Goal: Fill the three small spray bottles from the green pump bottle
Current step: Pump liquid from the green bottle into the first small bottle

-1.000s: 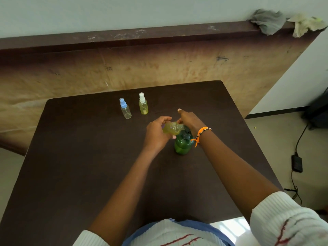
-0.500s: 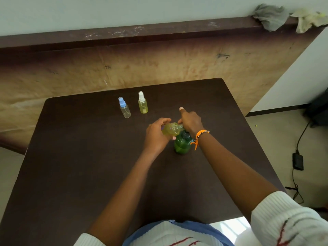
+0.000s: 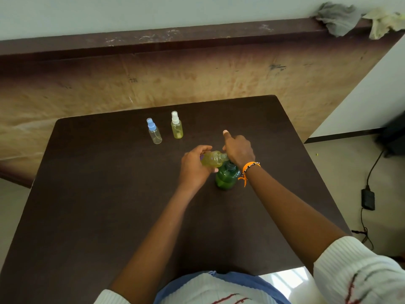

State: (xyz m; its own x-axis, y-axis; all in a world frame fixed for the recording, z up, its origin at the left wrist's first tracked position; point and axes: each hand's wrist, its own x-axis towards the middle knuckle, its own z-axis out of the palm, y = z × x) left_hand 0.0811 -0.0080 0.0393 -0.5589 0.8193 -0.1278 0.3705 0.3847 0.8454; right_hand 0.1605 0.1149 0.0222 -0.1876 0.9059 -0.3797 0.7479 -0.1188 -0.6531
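Observation:
The green pump bottle [image 3: 225, 176] stands near the middle of the dark table [image 3: 109, 205]. My right hand [image 3: 237, 149] sits over its pump head, fingers curled on it, index finger raised. My left hand [image 3: 195, 165] grips a small uncapped spray bottle [image 3: 213, 159], tilted on its side with yellowish liquid inside and its neck at the pump spout. Two more small bottles stand upright at the back: one with a blue cap [image 3: 154, 132], nearly clear, and one with a white cap [image 3: 177, 126], holding yellow liquid.
A brown ledge [image 3: 197, 38] runs behind the table, with two crumpled cloths [image 3: 337, 17] at its right end. On the floor to the right lie a black adapter and cable [image 3: 368, 198].
Both hands, the small bottle and the pump bottle stay in nearly the same place; only the camera view has shifted slightly.

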